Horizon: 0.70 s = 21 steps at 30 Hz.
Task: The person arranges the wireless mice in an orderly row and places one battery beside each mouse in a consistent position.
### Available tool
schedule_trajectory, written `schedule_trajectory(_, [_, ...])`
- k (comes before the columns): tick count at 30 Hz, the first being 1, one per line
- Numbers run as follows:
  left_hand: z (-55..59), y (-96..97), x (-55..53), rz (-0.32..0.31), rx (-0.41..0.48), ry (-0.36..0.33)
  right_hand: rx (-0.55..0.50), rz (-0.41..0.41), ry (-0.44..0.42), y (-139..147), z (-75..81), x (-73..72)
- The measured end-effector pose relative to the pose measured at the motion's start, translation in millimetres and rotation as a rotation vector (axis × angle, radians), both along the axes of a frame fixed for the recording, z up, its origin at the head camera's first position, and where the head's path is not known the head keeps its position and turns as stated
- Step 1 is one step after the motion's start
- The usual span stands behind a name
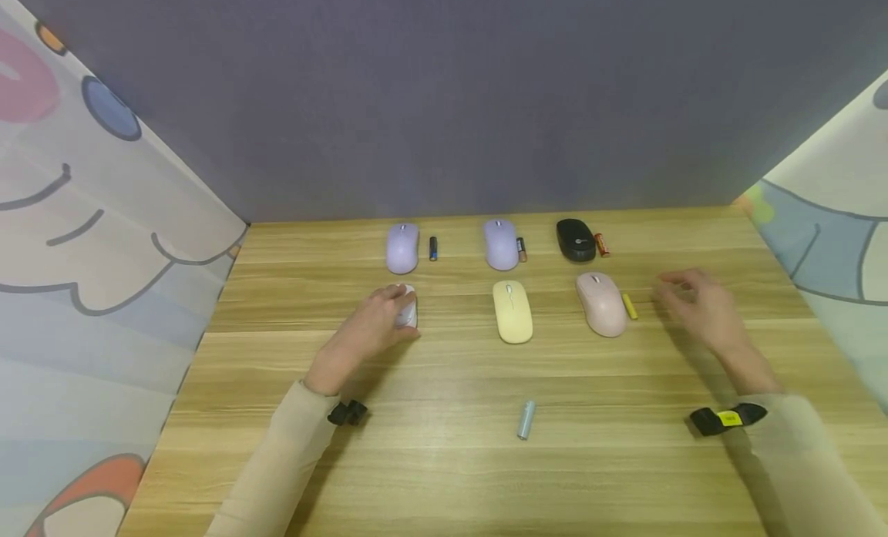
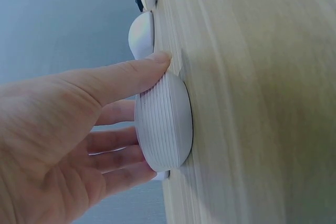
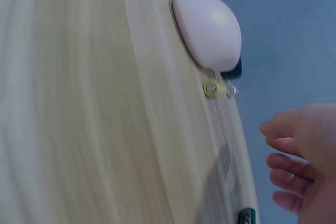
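Observation:
On the left of the table, my left hand [image 1: 375, 321] grips a white computer mouse [image 1: 408, 310], partly hidden under the fingers. In the left wrist view the mouse [image 2: 165, 121] shows a ribbed side, thumb at one side and fingers round the other. My right hand [image 1: 704, 310] hovers at the right with fingers loosely bent and holds nothing. Nearest it in the head view are a yellow battery [image 1: 630, 307] and a pale pink mouse [image 1: 601, 304]. The right wrist view also shows a green battery [image 3: 247, 216] at the bottom, below the fingers.
Along the back lie two lilac mice, one at left [image 1: 402, 248] and another [image 1: 501, 244], a black mouse [image 1: 576, 240], and dark [image 1: 433, 249], brown-and-black [image 1: 522, 250] and red [image 1: 601, 245] batteries. A yellow mouse [image 1: 512, 312] sits mid-table; a light blue battery [image 1: 526, 420] lies nearer the front.

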<state>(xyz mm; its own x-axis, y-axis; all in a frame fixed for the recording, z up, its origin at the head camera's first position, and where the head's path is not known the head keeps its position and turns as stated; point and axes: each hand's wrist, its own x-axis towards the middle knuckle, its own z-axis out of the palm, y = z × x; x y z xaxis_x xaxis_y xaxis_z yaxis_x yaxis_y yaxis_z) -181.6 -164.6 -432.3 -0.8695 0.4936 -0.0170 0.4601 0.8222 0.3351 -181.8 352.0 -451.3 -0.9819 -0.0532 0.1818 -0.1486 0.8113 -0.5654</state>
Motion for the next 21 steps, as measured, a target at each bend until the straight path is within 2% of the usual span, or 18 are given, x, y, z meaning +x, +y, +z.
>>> schedule_trajectory(6, [-0.8,-0.1,-0.4,0.001,-0.003,-0.008,0.038,-0.009,0.017,14.2,-4.0,3.1])
schedule_trajectory(16, [1.2,0.9,0.1,0.006,-0.013,-0.016,0.067,-0.032,-0.128,30.4,-7.5,8.5])
schedule_trajectory(21, [0.5,0.4,0.2,0.0,-0.013,-0.005,0.084,-0.035,-0.163,33.3,-7.6,10.3])
